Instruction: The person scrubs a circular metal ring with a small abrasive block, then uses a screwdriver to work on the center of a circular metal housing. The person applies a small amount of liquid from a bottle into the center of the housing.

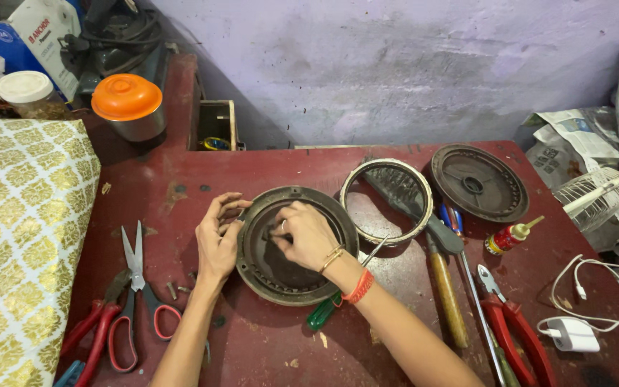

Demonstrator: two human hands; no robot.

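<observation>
1. Gold-patterned cloth [23, 236] covers the far left of the red workbench [266, 344]; just to its right lie red-handled scissors [135, 301] and red-handled pliers [94, 326], with a few loose screws [173, 290] beside the blades.
2. Your left hand [218, 240] rests on the bench against the left rim of the round dark metal cover [295, 245]. Its fingers [225, 209] are loosely curled and touch the rim's edge; they steady it rather than clamp it.
3. That cover lies flat near the middle of the bench, hollow side up. It looks like cast metal: probably heavy, stiff and dusty, not fragile. The rim is the likely place to grip it, with both hands at opposite edges, since the ribbed inner ring would dig into your fingertips. Being a disc, it has no long axis across the bench; its own axis points straight up at you.
4. Your right hand [308, 233] reaches over the cover into its centre, fingers pinched together on something small and dark; what it is you cannot tell from here.
5. A green-handled screwdriver [342, 290] lies under your right wrist, touching the cover's lower right edge, tip aimed up and right.
6. Further right sit a pale metal ring [424, 208], a wooden-handled tool [447, 287], a second dark cover [478, 182], a small red bottle [509, 237], more red pliers [514, 330] and a white charger [573, 333].
</observation>
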